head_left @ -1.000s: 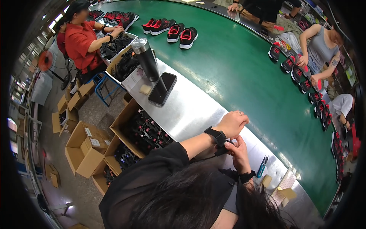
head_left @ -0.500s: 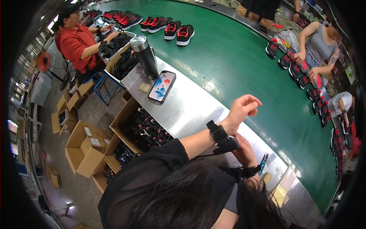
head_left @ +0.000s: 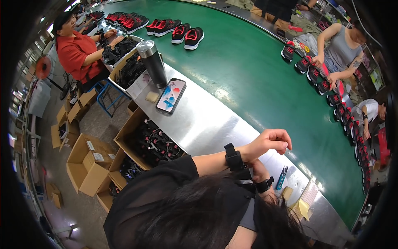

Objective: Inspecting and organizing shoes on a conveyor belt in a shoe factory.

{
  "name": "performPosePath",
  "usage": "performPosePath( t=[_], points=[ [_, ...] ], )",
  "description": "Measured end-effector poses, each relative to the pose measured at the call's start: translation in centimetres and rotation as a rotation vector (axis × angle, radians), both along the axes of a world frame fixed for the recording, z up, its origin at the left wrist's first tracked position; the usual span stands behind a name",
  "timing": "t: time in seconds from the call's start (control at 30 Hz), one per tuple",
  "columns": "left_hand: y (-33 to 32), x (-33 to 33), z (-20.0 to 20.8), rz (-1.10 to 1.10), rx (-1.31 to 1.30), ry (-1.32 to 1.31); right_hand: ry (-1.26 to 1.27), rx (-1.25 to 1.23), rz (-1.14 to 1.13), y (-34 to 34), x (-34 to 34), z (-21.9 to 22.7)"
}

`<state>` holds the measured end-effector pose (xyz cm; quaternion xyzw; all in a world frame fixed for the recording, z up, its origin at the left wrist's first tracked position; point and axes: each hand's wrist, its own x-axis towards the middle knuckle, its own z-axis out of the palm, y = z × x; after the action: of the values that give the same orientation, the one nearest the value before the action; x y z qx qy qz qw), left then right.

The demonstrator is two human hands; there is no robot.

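Note:
My left hand (head_left: 268, 144) is raised over the edge of the metal bench, its fingers loosely bent with nothing seen in them. A black strap with a small box (head_left: 234, 158) circles my left wrist. Tucked below that wrist is my right hand (head_left: 259, 171), close against its underside; its fingers are hidden, so any grip cannot be made out. Another black strap (head_left: 264, 184) is on my right wrist. Beside it on the bench lie teal-handled thread snips (head_left: 282, 178) and a small beige block (head_left: 287, 192).
A phone (head_left: 171, 96) and a steel-topped black tumbler (head_left: 152, 64) occupy the metal bench (head_left: 203, 112). Black-and-red shoes (head_left: 193, 38) line the green belt (head_left: 232, 74). Cardboard boxes (head_left: 132, 129) of dark parts stand at left. Co-workers (head_left: 344, 50) handle shoes across the belt.
My left hand has lowered slightly and turned, its fingers now pointing right and downward. My right hand has drawn further under the left wrist. The whole view has shifted a little.

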<state>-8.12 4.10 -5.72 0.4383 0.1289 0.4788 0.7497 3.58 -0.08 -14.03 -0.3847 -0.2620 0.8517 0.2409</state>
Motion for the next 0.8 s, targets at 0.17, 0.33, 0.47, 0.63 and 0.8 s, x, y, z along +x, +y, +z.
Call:
performPosePath(
  t=[0.17,0.33,0.47,0.63,0.8],
  points=[
    [-0.3,0.6,0.0,-0.089,0.01,-0.015,-0.167,0.951,0.128,-1.4,0.6,0.7],
    [-1.2,2.0,0.0,-0.229,0.023,-0.038,-0.144,0.896,0.159,-1.5,1.1,0.5],
    [-0.9,3.3,0.2,-0.271,0.138,0.045,-0.194,0.891,0.089,-1.6,1.4,0.6],
    [-0.3,2.6,-1.2,-0.226,0.101,0.095,-0.355,0.958,-0.174,-1.9,1.3,-1.6],
    [-0.9,4.1,-1.3,-0.312,0.045,0.056,-0.377,0.975,-0.31,-1.6,0.3,-2.3]
  ],
)
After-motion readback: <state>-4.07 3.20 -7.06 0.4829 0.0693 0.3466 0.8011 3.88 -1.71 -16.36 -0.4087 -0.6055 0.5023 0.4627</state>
